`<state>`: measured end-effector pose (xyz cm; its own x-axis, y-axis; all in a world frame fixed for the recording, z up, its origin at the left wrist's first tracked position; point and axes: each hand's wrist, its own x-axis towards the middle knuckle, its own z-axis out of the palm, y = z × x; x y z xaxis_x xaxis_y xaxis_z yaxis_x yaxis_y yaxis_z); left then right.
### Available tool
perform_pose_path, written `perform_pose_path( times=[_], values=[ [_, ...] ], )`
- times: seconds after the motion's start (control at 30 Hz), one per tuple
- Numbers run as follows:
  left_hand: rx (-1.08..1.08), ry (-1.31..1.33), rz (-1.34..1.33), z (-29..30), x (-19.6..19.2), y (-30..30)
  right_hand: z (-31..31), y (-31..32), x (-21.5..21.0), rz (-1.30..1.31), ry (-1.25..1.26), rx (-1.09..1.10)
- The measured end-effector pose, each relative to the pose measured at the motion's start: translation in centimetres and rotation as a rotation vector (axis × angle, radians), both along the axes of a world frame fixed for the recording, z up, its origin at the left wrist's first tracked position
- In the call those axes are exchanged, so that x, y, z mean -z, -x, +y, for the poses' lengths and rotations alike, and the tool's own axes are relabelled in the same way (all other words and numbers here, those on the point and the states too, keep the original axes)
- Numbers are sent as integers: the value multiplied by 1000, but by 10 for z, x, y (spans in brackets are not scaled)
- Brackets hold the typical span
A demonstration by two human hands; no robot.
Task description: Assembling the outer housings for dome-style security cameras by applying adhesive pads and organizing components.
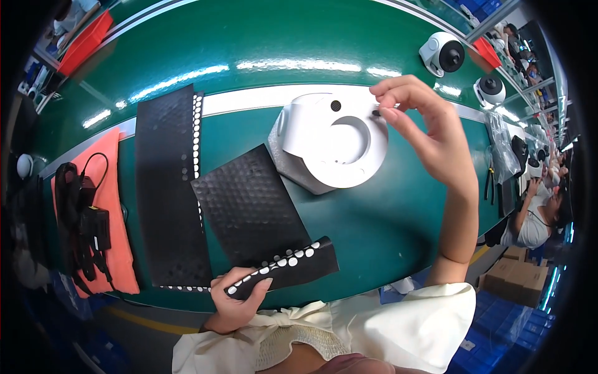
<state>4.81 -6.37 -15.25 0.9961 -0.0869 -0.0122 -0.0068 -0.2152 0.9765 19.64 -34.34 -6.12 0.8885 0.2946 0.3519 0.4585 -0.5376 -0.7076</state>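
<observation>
My left hand (235,302) is closed on the near edge of a black sheet of round foot pads (246,202). That edge curls over, showing rows of white and grey dots. A white rounded plastic housing (302,134) with a large round opening rests on a grey angular block (281,159), on the green bench. One round black pad (336,106) sits on the housing's far left part. At the housing's far right edge my right hand (433,128) pinches a small dark pad (375,113) between thumb and fingers; whether it touches the surface, I cannot tell.
Another black pad sheet (165,187) lies to the left. Beyond it, an orange cloth (115,218) carries black cables and adapters (84,218). Two white camera units (439,55) stand far right, near a clear plastic bag (503,149) and pliers (491,184). A co-worker (532,218) sits at right.
</observation>
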Motion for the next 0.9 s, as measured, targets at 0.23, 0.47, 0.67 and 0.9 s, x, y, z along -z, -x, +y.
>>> perform_pose_path(
  times=[0.23, 0.47, 0.67, 0.9],
  values=[
    [-24, 6, 51, -1, -1, 2, -2, 1, 6, 48, 59, 16],
    [-55, 43, 2, 1, 5, 4, 3, 8, 7, -30, 181, 67],
    [-93, -20, -119, -1, 7, 3, 15, 24, 27, -566, 710, 116],
    [35, 21, -52, -4, -3, -9, 48, 65, 7, -334, 492, 91]
  ],
)
